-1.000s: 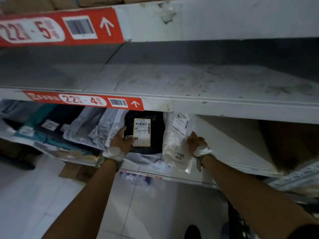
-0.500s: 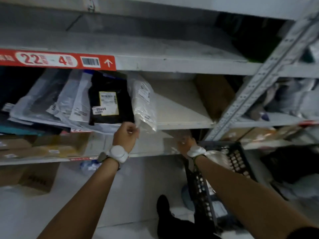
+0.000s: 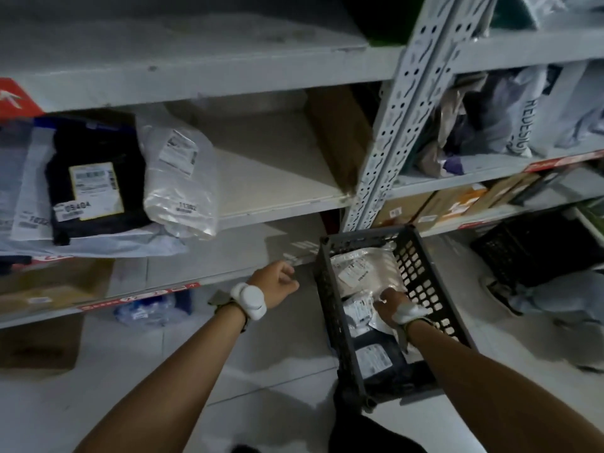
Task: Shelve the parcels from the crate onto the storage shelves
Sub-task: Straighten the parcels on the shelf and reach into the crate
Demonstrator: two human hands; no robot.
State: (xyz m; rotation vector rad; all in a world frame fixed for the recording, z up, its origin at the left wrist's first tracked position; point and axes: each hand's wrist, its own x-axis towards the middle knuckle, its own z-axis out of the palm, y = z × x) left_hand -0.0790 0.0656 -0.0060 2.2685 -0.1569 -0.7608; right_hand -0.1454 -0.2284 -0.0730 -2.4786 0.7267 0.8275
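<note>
Right hand (image 3: 390, 304) down in dark crate (image 3: 322, 289), resting on white parcels (image 3: 362, 269), grip unclear. Left hand (image 3: 277, 282) loosely curled, empty, just beside crate. Beyond, on shelf (image 3: 277, 178): black parcel (image 3: 98, 142) labelled 09404, touching clear-bagged parcel (image 3: 179, 191) labelled 11302.

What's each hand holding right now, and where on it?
Left hand: nothing. Right hand is in the crate, fingers on the pale parcel at its near edge; a closed grip cannot be told.

Glossy plastic parcel (image 3: 181, 178), perforated dark plastic crate (image 3: 330, 308), painted metal upright (image 3: 398, 109)
</note>
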